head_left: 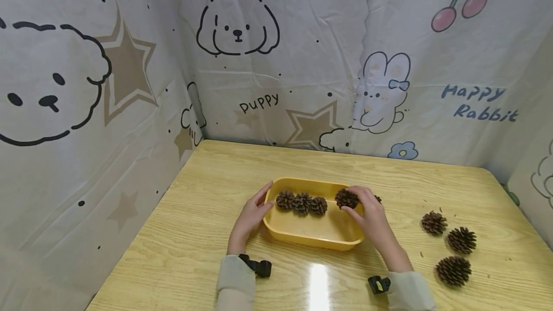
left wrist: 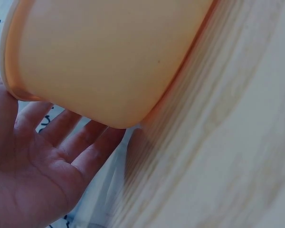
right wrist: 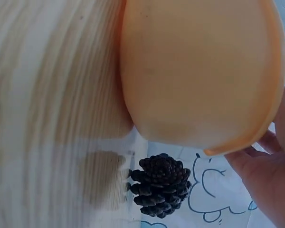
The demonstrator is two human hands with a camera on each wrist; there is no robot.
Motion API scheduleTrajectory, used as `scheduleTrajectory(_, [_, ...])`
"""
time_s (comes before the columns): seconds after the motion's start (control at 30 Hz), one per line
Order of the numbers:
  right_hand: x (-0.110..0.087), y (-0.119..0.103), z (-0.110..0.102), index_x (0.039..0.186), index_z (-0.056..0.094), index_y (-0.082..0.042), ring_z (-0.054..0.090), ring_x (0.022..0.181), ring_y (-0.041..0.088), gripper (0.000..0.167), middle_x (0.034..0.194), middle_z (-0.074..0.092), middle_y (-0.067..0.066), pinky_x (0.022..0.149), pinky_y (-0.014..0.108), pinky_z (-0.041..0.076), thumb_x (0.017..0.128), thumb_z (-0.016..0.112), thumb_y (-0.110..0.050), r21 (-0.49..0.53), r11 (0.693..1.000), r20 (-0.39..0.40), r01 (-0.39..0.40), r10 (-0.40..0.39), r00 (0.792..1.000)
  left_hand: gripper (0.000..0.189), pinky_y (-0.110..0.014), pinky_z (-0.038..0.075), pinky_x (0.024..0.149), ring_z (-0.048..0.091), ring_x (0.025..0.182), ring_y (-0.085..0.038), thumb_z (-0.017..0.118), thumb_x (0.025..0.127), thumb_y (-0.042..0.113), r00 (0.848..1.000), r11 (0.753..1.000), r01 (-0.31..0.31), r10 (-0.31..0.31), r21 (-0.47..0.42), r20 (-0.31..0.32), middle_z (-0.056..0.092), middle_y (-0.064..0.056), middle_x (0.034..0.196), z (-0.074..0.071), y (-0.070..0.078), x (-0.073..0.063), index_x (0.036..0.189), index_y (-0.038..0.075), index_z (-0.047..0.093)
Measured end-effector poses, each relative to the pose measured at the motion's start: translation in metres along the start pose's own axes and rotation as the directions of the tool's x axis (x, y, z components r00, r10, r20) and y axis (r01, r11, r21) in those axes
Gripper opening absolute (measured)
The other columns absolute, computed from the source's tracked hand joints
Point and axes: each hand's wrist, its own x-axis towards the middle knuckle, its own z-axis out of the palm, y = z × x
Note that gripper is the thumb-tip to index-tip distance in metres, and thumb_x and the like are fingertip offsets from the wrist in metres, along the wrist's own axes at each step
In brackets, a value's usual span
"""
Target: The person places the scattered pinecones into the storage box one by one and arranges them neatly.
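Observation:
A yellow plastic tub [head_left: 313, 241] stands on the wooden table. My left hand [head_left: 248, 217] holds its left end, thumb over the rim and fingers along the outer wall; the left wrist view shows those fingers [left wrist: 92, 142] under the rim. Inside, three brown pine cones [head_left: 302, 203] sit in a row along the back left. Over the tub's right end, my right hand [head_left: 375, 217] grips another pine cone [head_left: 345, 198] between thumb and fingers. In the right wrist view the tub wall [right wrist: 199, 71] hides that cone and most of the fingertips.
One pine cone [right wrist: 161, 185] stands just outside the tub's right end, mostly hidden by my right hand in the head view. Farther right on the table [head_left: 194, 253] lie three more pine cones [head_left: 462, 240] and small brown scraps. A printed cloth [head_left: 281, 71] hangs around the table.

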Motion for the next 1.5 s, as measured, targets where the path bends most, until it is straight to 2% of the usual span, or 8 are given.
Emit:
scheduleTrajectory(0.13, [0.001,-0.003,0.003,0.114,0.063,0.004,0.064,0.104,0.038,0.05,0.112,0.063,0.02,0.085,0.048,0.058,0.069,0.083,0.002,-0.016,0.999,0.043,0.035,-0.035,0.998,0.056,-0.05,0.025,0.122,0.028,0.148,-0.035,0.053,0.1,0.012,1.0,1.0,-0.008,0.008,0.003,0.001,0.029,-0.013,0.161,0.0,0.0,0.0,0.153,0.015,0.035])
scheduleTrajectory(0.23, [0.003,-0.006,0.004,0.115,0.062,0.004,0.064,0.104,0.037,0.048,0.112,0.063,0.019,0.086,0.047,0.058,0.071,0.082,0.002,-0.019,0.999,0.108,0.026,-0.024,0.994,0.057,-0.051,0.025,0.122,0.028,0.148,-0.035,0.054,0.1,0.013,1.0,1.0,-0.005,0.005,0.006,0.0,0.03,-0.013,0.161,0.0,0.0,0.0,0.153,0.015,0.035])
scheduleTrajectory(0.4, [0.005,-0.01,0.007,0.117,0.062,0.002,0.063,0.106,0.034,0.043,0.114,0.063,0.017,0.089,0.047,0.057,0.077,0.079,-0.001,-0.049,0.999,0.242,-0.009,0.02,0.97,0.056,-0.051,0.025,0.122,0.028,0.148,-0.035,0.053,0.1,0.013,1.0,1.0,0.005,-0.005,0.004,0.0,0.029,-0.012,0.161,0.0,-0.001,0.0,0.153,0.016,0.035])
scheduleTrajectory(0.57, [0.007,-0.012,0.009,0.117,0.061,0.001,0.063,0.105,0.032,0.04,0.114,0.061,0.017,0.088,0.044,0.057,0.08,0.077,-0.003,-0.105,0.994,0.311,-0.009,0.041,0.95,0.056,-0.052,0.026,0.121,0.028,0.148,-0.036,0.053,0.101,0.013,1.0,1.0,-0.016,0.016,0.011,0.015,0.029,-0.014,0.161,0.0,0.001,-0.001,0.154,0.013,0.034])
scheduleTrajectory(0.77, [0.01,-0.015,0.011,0.113,0.06,0.0,0.064,0.096,0.03,0.037,0.106,0.06,0.016,0.08,0.04,0.058,0.081,0.077,-0.003,-0.142,0.989,0.352,-0.028,0.077,0.933,0.056,-0.05,0.024,0.123,0.028,0.149,-0.034,0.053,0.1,0.011,1.0,1.0,-0.003,0.003,0.0,0.006,0.029,-0.012,0.161,0.0,0.0,0.0,0.153,0.016,0.035])
scheduleTrajectory(0.93, [0.013,-0.017,0.011,0.11,0.058,0.001,0.065,0.089,0.029,0.035,0.1,0.06,0.015,0.072,0.036,0.059,0.081,0.077,-0.004,-0.167,0.985,0.382,-0.047,0.109,0.918,0.057,-0.051,0.027,0.121,0.029,0.148,-0.035,0.054,0.1,0.012,1.0,1.0,-0.003,0.003,-0.016,0.005,0.029,-0.013,0.161,0.0,0.001,0.001,0.153,0.016,0.035])
scheduleTrajectory(1.27, [0.016,-0.017,0.013,0.113,0.053,0.003,0.065,0.086,0.03,0.041,0.101,0.061,0.019,0.069,0.037,0.058,0.081,0.077,-0.004,-0.21,0.977,0.431,-0.047,0.136,0.892,0.058,-0.052,0.035,0.117,0.032,0.147,-0.035,0.055,0.099,0.014,1.0,1.0,0.002,-0.002,-0.022,-0.002,0.03,-0.012,0.161,0.0,0.001,0.0,0.153,0.018,0.036])
scheduleTrajectory(1.5, [0.014,-0.016,0.015,0.119,0.054,0.005,0.065,0.093,0.034,0.046,0.109,0.06,0.022,0.075,0.04,0.06,0.082,0.077,-0.008,-0.184,0.981,0.422,-0.063,0.137,0.896,0.057,-0.052,0.036,0.116,0.033,0.146,-0.036,0.055,0.099,0.013,1.0,0.999,0.005,-0.005,-0.034,0.004,0.03,-0.013,0.161,0.0,-0.001,0.0,0.153,0.017,0.036])
